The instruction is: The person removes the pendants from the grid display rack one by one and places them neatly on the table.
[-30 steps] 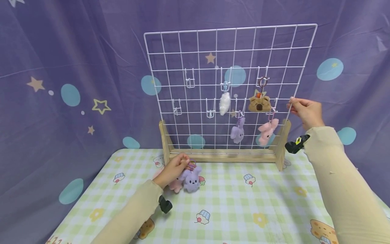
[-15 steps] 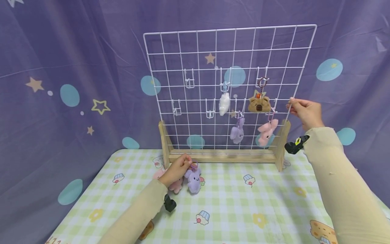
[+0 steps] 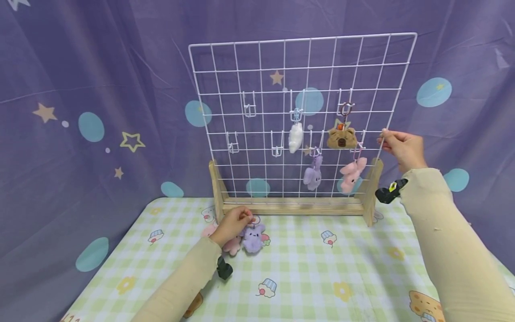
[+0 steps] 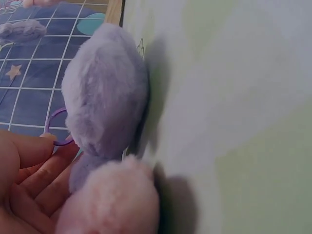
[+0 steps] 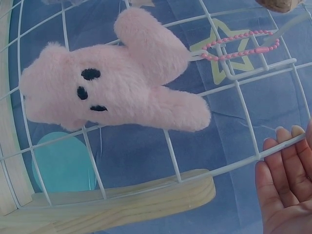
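Note:
My left hand (image 3: 233, 225) pinches the purple ring (image 4: 57, 127) of a purple plush bunny keychain (image 3: 253, 239) between thumb and fingers, low in front of the rack. In the left wrist view that bunny's furry body stands close over the tablecloth. Partly hidden behind the left hand, a pink plush (image 4: 114, 200) lies beside it. My right hand (image 3: 404, 147) grips the right edge wire of the white grid rack (image 3: 297, 42). Near it hangs a pink plush bunny (image 5: 92, 85) on a pink bead chain.
From the grid's hooks also hang a white plush (image 3: 295, 137), a brown bear plush (image 3: 342, 137) and another purple bunny (image 3: 312, 175). Several bare hooks, such as the upper-left hook (image 3: 250, 110), are at the left. A wooden base (image 3: 293, 209) holds the grid on the checkered tablecloth (image 3: 306, 264).
My left hand has shifted slightly right and down, and the purple bunny has swung and turned to face forward, its ring now more visible. The right hand keeps its grip on the grid.

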Tool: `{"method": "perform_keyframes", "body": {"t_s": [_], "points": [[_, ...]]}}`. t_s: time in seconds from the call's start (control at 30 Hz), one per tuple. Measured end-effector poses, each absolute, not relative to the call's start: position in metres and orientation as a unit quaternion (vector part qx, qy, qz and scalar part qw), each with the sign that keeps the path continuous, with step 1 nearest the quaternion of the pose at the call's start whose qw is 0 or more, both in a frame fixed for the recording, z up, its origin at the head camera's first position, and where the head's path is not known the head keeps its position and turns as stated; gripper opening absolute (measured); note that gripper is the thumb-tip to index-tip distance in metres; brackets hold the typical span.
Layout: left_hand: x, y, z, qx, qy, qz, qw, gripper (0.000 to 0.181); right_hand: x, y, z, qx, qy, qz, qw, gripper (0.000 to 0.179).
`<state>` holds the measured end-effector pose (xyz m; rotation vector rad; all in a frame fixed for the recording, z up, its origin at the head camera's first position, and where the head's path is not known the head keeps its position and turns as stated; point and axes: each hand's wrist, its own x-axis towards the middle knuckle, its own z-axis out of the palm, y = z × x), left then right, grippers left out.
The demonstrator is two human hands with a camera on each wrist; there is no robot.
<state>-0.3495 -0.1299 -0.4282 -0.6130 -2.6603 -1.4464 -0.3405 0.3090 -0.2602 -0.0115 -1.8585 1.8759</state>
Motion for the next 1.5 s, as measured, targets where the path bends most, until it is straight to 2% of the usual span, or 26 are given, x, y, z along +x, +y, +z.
{"method": "perform_keyframes", "body": {"t_s": [0.5, 0.7, 1.07, 1.5], "points": [[-0.349, -0.127, -0.416, -0.166, -0.871, -0.458, 0.069, 0.005, -0.341, 0.31, -0.26, -0.009, -0.69, 0.679, 0.251, 0.022], [-0.339, -0.114, -0.382, -0.203, -0.862, -0.454, 0.101, 0.01, -0.342, 0.308, -0.26, 0.001, -0.688, 0.68, 0.252, 0.023], [-0.335, -0.082, -0.308, -0.24, -0.841, -0.47, 0.119, 0.015, -0.343, 0.314, -0.261, 0.025, -0.673, 0.7, 0.237, 0.018], [-0.337, -0.047, -0.245, -0.261, -0.805, -0.508, 0.163, 0.019, -0.347, 0.316, -0.261, 0.061, -0.628, 0.736, 0.244, 0.011]]}}
